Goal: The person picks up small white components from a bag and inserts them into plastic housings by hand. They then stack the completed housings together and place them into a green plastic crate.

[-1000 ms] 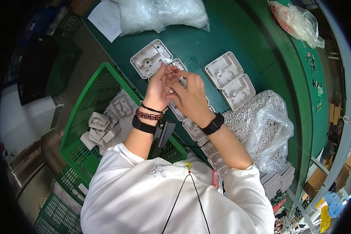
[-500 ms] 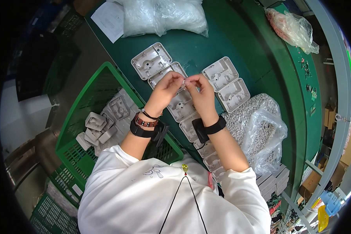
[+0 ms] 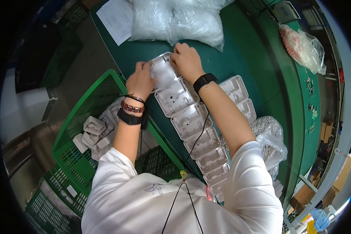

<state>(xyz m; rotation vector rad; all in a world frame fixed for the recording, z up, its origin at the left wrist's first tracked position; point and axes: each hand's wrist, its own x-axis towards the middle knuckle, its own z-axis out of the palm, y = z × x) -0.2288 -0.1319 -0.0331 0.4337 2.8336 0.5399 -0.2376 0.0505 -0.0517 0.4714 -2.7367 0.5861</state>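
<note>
A row of light grey plastic housings (image 3: pixel 176 98), hollow side up, runs along the green table. My left hand (image 3: pixel 141 81) has its fingers bent around the left edge of the farthest housing (image 3: pixel 163 72). Across from it, my right hand (image 3: pixel 188 62) grips the same housing at its far right side, fingers curled over the rim. A pale, smeared patch covers the middle of this housing, so its inside is hard to make out. My fingertips are partly hidden behind the rim. Two more housings (image 3: pixel 233 90) lie to the right, beyond my right forearm.
Clear plastic bags (image 3: pixel 177 21) and a printed sheet (image 3: pixel 116 21) lie at the far side. An open bag of small grey parts (image 3: pixel 267 134) sits right. A green crate (image 3: pixel 76 117) with more housings (image 3: pixel 94 126) stands left. A thin black cord (image 3: pixel 201 134) crosses the row.
My hands were together, pinching a small thin piece above the row. They have moved away from me and apart, and now hold the farthest housing from both sides.
</note>
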